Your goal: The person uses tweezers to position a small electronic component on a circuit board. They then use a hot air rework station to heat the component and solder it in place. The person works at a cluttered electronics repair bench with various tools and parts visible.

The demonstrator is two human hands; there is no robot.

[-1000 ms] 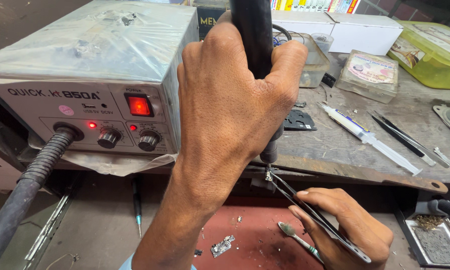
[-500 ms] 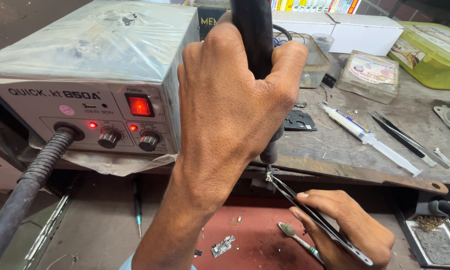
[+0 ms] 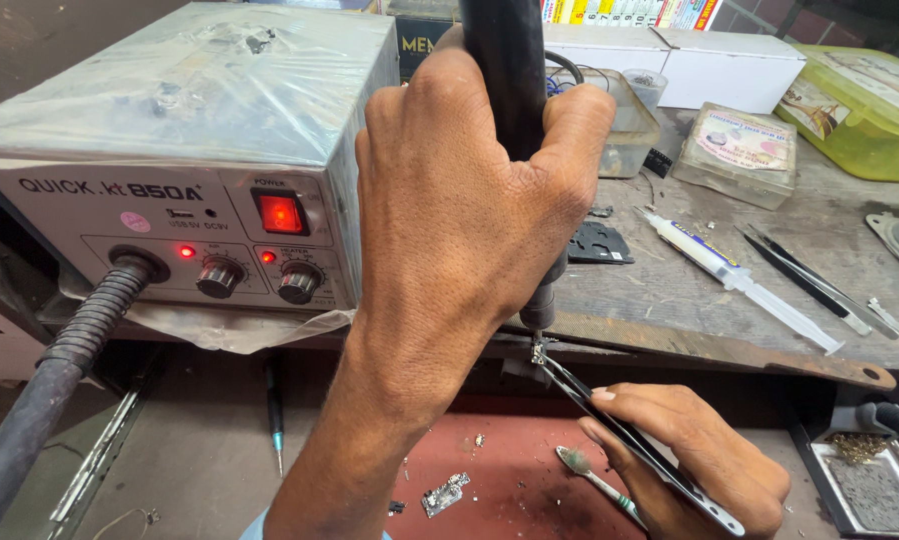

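Two hands work: left fingers (image 3: 569,120) wrap the hot-air wand (image 3: 504,90), its nozzle above tweezers (image 3: 639,450) pinched by right fingers (image 3: 619,405), needing steadiness.

My left hand (image 3: 469,230) wraps the black hot-air handle (image 3: 504,90) and covers most of its shaft; the handle's top runs off the upper edge. I cannot make out what sits at the nozzle tip (image 3: 539,320), where a tiny part is too small to tell. My right hand (image 3: 689,460) hides the middle of the thin dark tool (image 3: 609,415) it holds, and its lower end is cut by the bottom edge. The ribbed hose (image 3: 59,370) leaves at the lower left corner. The yellow-green box (image 3: 859,100) is cropped at the right edge. My forearm blocks part of the red mat (image 3: 499,480), and the small scraps on it are too small to tell.
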